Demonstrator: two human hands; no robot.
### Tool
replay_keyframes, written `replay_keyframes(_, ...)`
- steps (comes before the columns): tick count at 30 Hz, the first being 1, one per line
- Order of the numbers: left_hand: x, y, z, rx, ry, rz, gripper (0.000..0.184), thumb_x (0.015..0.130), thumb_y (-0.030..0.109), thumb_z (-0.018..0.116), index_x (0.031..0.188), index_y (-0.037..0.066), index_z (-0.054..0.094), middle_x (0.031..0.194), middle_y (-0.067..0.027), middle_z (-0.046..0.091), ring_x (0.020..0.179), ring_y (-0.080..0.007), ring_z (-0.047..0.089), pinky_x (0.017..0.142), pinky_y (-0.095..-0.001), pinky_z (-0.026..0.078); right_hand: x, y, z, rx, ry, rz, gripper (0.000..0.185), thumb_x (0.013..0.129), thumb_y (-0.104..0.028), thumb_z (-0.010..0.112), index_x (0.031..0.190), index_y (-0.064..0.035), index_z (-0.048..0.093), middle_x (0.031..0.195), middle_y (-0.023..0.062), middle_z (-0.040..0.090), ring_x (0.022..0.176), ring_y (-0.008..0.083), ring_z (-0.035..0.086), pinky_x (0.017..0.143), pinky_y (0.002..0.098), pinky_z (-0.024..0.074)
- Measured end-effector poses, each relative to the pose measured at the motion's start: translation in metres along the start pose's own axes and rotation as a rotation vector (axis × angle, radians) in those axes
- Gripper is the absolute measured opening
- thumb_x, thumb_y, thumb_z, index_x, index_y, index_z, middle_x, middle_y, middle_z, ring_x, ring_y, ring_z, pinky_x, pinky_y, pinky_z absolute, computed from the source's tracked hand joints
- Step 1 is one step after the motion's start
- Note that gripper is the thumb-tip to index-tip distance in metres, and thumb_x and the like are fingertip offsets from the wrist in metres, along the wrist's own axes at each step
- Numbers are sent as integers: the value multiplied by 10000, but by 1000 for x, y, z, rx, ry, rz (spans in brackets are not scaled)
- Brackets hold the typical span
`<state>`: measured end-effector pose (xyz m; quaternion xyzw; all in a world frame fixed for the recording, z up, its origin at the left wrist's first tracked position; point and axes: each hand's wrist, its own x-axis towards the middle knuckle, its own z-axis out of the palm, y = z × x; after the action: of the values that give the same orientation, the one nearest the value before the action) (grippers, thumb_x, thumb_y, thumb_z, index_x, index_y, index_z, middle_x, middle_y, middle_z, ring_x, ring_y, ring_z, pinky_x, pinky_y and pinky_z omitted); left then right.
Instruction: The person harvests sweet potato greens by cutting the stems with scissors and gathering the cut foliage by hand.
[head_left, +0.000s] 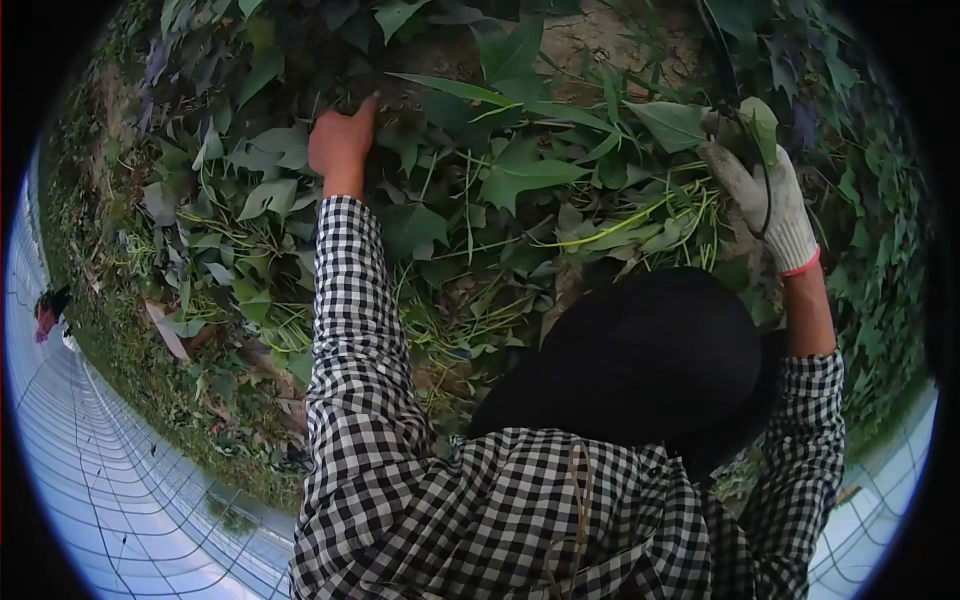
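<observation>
My left hand, bare, reaches into lobed green leaves at the upper left. Its fingers are curled, with one digit sticking out; leaves and shadow hide whatever lies under them. On the right, my right hand wears a whitish knitted glove with a red cuff edge. The glove is closed around a leafy vine, with a leaf lying over the fingers. A thin black cord runs down across the glove. Between both hands spreads a tangle of cut-looking vine stems, yellow-green and lying sideways.
My black-covered knee rises close below the stems. Bare soil shows at the top. A brown dry piece lies at the left. Dense foliage lines the right side, and another person is far off at the left edge.
</observation>
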<state>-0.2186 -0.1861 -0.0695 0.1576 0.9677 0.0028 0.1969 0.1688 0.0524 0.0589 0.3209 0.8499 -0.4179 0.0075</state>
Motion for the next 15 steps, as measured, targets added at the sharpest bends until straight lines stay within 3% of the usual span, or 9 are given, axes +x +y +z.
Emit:
replay_keyframes(3, 2, 2, -7, 43, -106, -83, 643, 686, 590, 693, 1017, 39, 703, 1066, -178, 679, 989, -325, 653, 819, -422, 512, 57, -51, 15, -292, -165, -243, 447, 931, -398, 559, 1141, -4, 582, 868, 168, 650, 809, 313, 637, 741, 372, 509)
replay_keyframes(5, 6, -4, -8, -52, -134, -95, 618, 672, 543, 731, 988, 12, 705, 1035, -187, 687, 958, -317, 664, 807, -408, 512, 92, -65, 43, -414, -228, -264, 535, 951, -502, 468, 1135, -13, 585, 839, 182, 629, 800, 323, 636, 746, 393, 515)
replay_keyframes(7, 28, -36, 18, -396, -163, -157, 577, 648, 468, 767, 948, -20, 705, 979, -188, 697, 911, -305, 675, 784, -388, 511, 126, -61, 81, -439, -206, -374, 643, 949, -588, 386, 1116, -2, 592, 844, 208, 632, 806, 339, 640, 770, 415, 517)
replay_keyframes(8, 35, -47, 33, -569, -182, -182, 557, 636, 431, 785, 929, -36, 705, 952, -188, 703, 888, -299, 680, 773, -377, 510, 142, -63, 96, -450, -269, -343, 679, 938, -611, 380, 1069, 16, 605, 840, 217, 637, 806, 343, 642, 777, 425, 512)
replay_keyframes(10, 35, -51, 46, -628, -79, -161, 505, 624, 358, 795, 905, -53, 705, 904, -179, 707, 837, -273, 681, 747, -355, 507, 162, -87, 110, -382, -410, -262, 793, 903, -672, 360, 896, 67, 647, 845, 235, 659, 818, 349, 648, 796, 442, 496)
replay_keyframes(12, 29, -50, 45, -713, -8, -151, 473, 618, 310, 796, 900, -58, 706, 875, -169, 710, 802, -251, 681, 731, -339, 506, 185, -93, 136, -423, -508, -181, 839, 887, -700, 345, 829, 75, 662, 858, 244, 662, 817, 352, 648, 792, 452, 488)
replay_keyframes(15, 13, -49, 41, -886, 32, -137, 432, 615, 266, 785, 915, -36, 716, 852, -148, 715, 766, -207, 675, 724, -316, 508, 210, -94, 166, -415, -608, -177, 905, 860, -748, 311, 870, 77, 684, 891, 257, 666, 856, 362, 648, 832, 446, 485)
